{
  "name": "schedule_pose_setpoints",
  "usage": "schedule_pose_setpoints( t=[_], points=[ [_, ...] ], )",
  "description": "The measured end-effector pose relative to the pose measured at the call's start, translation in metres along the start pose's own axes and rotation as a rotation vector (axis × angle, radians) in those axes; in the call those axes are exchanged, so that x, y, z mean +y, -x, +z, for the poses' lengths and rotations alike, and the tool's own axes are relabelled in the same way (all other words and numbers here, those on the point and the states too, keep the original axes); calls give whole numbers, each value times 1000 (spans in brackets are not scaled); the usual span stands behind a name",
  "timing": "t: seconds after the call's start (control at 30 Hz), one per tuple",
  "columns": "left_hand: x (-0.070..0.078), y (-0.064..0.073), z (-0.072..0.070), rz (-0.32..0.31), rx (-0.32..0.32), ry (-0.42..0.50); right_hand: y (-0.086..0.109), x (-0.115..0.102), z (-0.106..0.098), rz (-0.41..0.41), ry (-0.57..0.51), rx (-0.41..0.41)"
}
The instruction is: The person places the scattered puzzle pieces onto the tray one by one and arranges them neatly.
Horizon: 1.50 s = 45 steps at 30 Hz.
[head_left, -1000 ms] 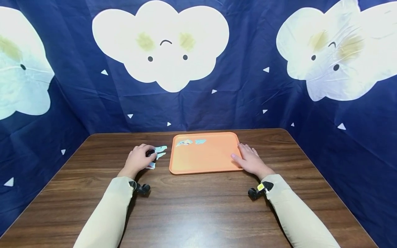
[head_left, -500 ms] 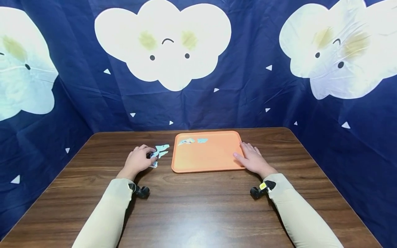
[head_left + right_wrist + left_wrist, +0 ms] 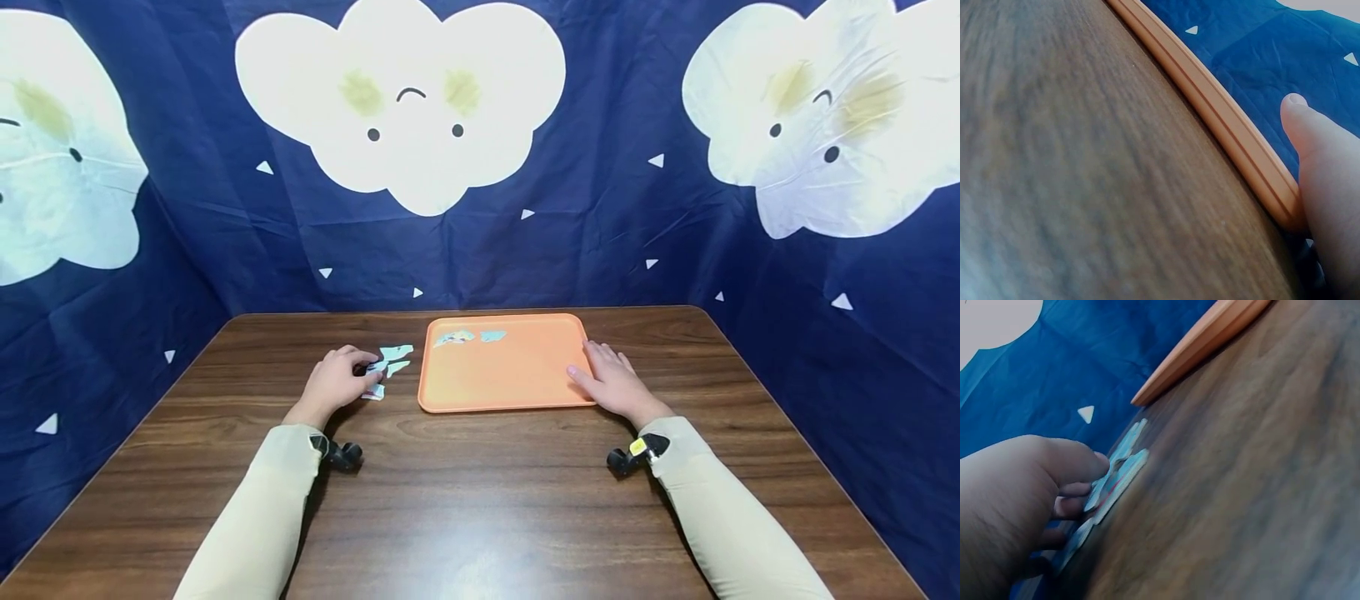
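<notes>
My left hand is at the left of the table, its thumb and index finger curled round the edges of a flat light-blue puzzle piece. Close by lie further irregular puzzle pieces, among them an upper one and a lower one. In the left wrist view the thumb tip is right at the pieces; the other fingertips are partly hidden behind them. At the right edge of the orange tray, my right hand rests with fingers straight and the thumb reaching over the rim.
Two printed pieces lie inside the tray near its far left corner, a patterned one and a pale blue one. The brown wooden table ends at a dark blue cloud-patterned curtain.
The head view has shifted slightly. Between my left thumb and index finger, more of the light-blue piece shows than a second ago. My right hand keeps its place on the tray.
</notes>
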<state>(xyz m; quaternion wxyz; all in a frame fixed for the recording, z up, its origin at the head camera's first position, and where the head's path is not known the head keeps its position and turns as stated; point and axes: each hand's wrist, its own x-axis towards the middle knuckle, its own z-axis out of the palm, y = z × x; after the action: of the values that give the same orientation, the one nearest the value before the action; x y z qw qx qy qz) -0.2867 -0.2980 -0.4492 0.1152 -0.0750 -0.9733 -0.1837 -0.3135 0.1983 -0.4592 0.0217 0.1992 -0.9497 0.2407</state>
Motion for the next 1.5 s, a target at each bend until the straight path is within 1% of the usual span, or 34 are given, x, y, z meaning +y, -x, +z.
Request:
schedule_pose_setpoints(
  t=[0.2,0.27,0.33,0.43,0.6,0.73,0.87,0.97,1.13,1.27,1.37,1.43,1.5],
  points=[
    [-14,5,-4,66,38,187,1,0,0,7,1,-3],
    [-20,7,-5,77,55,228,0,0,0,8,2,-4],
    [-23,10,-6,79,72,244,0,-1,0,7,3,-6],
    [-28,14,-6,84,82,244,0,-1,0,7,4,-7],
    [-32,23,-8,100,70,226,0,-2,0,5,-8,-4],
    [-33,32,-9,108,48,194,0,-1,1,7,-9,-8],
    [-33,38,-9,124,48,146,1,0,1,10,-16,-7],
    [-34,38,-9,133,64,114,2,-1,0,4,-22,-5],
    [-34,39,-8,153,81,88,3,0,2,0,-16,-6],
    [-34,38,-8,183,119,89,2,0,2,-8,-16,10],
    [-35,37,-9,210,150,109,1,0,2,-5,-16,10],
    [-35,36,-9,220,160,110,0,0,1,-3,-14,4],
    [-36,36,-9,215,164,106,-1,0,0,-2,-9,0]
  ],
)
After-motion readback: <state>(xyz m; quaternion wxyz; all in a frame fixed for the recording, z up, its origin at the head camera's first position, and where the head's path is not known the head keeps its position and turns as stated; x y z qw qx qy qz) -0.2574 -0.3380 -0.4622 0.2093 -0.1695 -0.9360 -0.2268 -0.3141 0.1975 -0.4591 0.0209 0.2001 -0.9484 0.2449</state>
